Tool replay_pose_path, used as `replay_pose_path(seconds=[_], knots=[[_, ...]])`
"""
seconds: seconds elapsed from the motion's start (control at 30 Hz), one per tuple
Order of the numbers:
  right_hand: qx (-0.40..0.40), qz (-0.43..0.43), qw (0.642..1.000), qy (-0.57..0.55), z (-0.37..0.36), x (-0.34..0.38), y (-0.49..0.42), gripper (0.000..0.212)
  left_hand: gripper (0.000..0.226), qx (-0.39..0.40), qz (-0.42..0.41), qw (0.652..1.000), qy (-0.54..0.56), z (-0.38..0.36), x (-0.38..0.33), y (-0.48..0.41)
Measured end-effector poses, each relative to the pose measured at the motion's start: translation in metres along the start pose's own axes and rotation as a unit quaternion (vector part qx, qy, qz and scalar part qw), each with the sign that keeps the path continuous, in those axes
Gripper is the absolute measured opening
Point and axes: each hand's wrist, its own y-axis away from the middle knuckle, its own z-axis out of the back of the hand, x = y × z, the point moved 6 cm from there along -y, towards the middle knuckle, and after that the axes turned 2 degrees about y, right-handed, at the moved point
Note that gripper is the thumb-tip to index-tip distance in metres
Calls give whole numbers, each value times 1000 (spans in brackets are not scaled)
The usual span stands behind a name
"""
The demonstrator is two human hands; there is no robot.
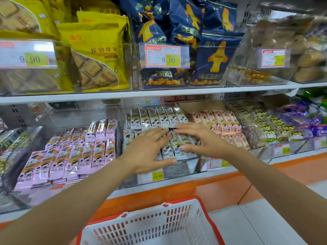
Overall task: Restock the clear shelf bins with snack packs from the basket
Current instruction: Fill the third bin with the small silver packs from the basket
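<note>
Two rows of white snack packs point(155, 117) are seen standing on end in the middle clear bin point(184, 169) of the lower shelf, at the centre of the frame. The front row is largely covered by both hands. The left hand point(148, 149) is laid flat on the packs from the lower left, its fingers straight and spread, and its thumb is stretched along the bin's front edge. The right hand point(200, 138) is laid on them from the right, its fingers likewise straight and spread, with the thumb held apart below. The fingertips of the two hands almost meet over the middle of the bin. How firmly the packs are pressed cannot be told.

A price label point(150, 175) is fixed to the bin's front wall, below the left hand. Pink packs point(70, 152) are stacked in the bin just to the left, and peach packs point(221, 121) fill the bin just to the right.

On the shelf above, yellow biscuit bags point(99, 55) are held in a clear bin at the upper left, and navy bags point(217, 57) at the upper centre.

A white basket point(159, 225) with a red rim is seen at the bottom centre, between the forearms.
</note>
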Motion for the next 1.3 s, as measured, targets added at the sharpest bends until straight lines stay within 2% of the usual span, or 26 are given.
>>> replay_pose_path(seconds=[0.07, 0.3, 0.4, 0.57, 0.8, 0.93, 1.1, 1.2, 1.3], knots=[[20, 6, 999, 29, -13, 0, 10, 72, 108, 6, 6, 1000, -23, -7, -5, 2], [-5, -13, 1000, 5, -22, 3, 7, 63, 110, 8, -5, 999, -44, -8, 3, 2], [-21, -1, 1000, 6, -18, 2, 11, 68, 99, -41, 0, 997, -61, 1, 0, 7], [-11, 32, 998, 52, -26, 15, 7, 68, 84, -99, 63, 991, -60, -2, 10, 30], [-43, 31, 998, 38, -26, 23, 4, 66, 85, -92, 115, 989, -18, -13, 21, 48], [-7, 71, 995, 63, -33, 46, -4, 65, 88, -105, 116, 988, -2, -16, 21, 46], [7, 48, 999, 22, -35, 53, -12, 61, 92, -97, 105, 989, 27, -8, 23, 50], [24, 46, 998, 16, -30, 62, -17, 65, 83, -129, 106, 985, 54, 6, 32, 67], [-4, 48, 999, 8, -24, 90, -35, 66, 70, -179, 156, 970, 51, 20, 65, 102]])
